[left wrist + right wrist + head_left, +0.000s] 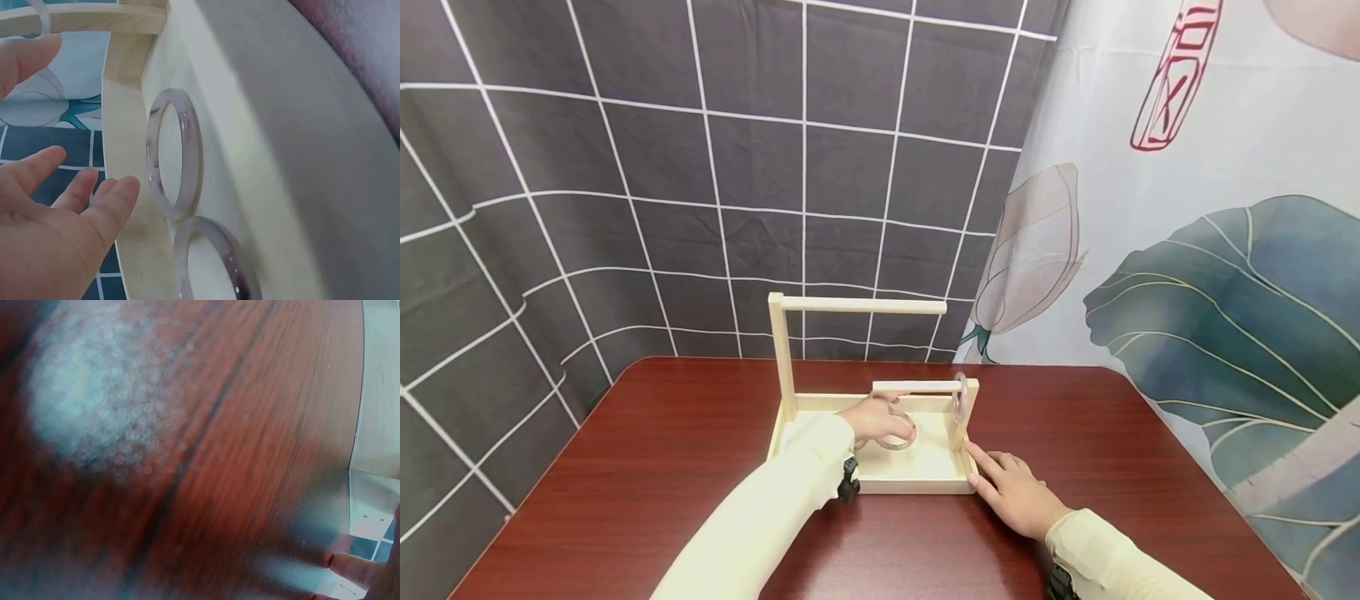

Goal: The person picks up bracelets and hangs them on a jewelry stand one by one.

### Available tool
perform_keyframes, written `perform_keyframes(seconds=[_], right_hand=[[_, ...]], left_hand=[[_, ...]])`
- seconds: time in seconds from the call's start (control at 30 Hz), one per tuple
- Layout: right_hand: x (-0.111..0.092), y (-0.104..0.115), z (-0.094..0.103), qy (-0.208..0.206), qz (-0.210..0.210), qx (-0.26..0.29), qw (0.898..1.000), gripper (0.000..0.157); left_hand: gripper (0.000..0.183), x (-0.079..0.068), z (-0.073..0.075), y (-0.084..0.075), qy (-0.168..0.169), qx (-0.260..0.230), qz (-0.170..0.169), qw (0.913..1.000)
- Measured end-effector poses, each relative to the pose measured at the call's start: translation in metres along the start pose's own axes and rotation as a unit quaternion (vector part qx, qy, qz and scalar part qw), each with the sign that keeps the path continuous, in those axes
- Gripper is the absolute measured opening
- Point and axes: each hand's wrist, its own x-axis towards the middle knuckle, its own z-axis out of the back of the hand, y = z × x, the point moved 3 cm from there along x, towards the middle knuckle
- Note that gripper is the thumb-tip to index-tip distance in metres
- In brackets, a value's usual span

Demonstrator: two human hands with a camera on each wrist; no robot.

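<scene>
Support seems to be what the right hand (1015,498) offers: its fingers lie straight against the right near corner of the wooden stand (917,486), its grip apart and clasping nothing, which would help keep so light a frame from sliding on the table (625,467). Reaching falls to the left hand (871,418), over the tray part of the stand. The left wrist view shows that grip apart too, fingers extended and thumb well clear, a spread that would suit something as wide as a ring; nothing is clamped, and whether a fingertip touches anything I cannot tell.

Beneath and beside it, the right bangle (192,153) and the left bangle (236,265) lie on the tray floor, close together, where low walls would stop them rolling away. A hanging bangle (957,407) is threaded on the lower bar (917,387), close beside the right post (967,421) and well away from the bar's free left end, so it looks unlikely to slip off. The taller left post (781,358) carries the upper bar (865,306), which juts right to a free end of its own; the differing heights probably leave rings on either bar room to hang.
</scene>
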Motion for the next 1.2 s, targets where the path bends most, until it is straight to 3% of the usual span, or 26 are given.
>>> perform_keyframes(seconds=[0.13,0.27,0.47,0.57,0.87,1.03,1.2], right_hand=[[0.001,-0.001,0.0,0.003,-0.002,0.0,1.0,0.056],[0.002,-0.002,0.001,0.0,-0.002,0.0,1.0,0.056],[0.002,-0.002,0.001,-0.002,0.001,-0.002,1.0,0.055],[0.001,-0.001,0.0,0.0,0.0,-0.003,1.0,0.055],[0.003,-0.003,-0.001,-0.004,0.001,0.0,1.0,0.055],[0.002,-0.001,-0.001,-0.001,-0.002,0.003,1.0,0.055],[0.001,-0.001,-0.001,0.002,-0.007,0.003,1.0,0.055]], left_hand=[[0.061,0.001,0.005,-0.004,0.022,0.062,0.013,0.9977],[0.081,0.003,0.011,-0.012,0.054,0.134,0.007,0.9895],[0.084,0.008,0.012,-0.014,0.096,0.155,0.002,0.9831],[0.083,0.014,0.01,-0.007,0.098,0.158,-0.004,0.9826],[0.082,0.007,0.006,-0.014,0.079,0.156,0.013,0.9845],[0.083,0.012,0.002,-0.006,0.076,0.151,0.026,0.9853],[0.081,0.019,-0.002,0.0,0.074,0.236,0.01,0.969]])
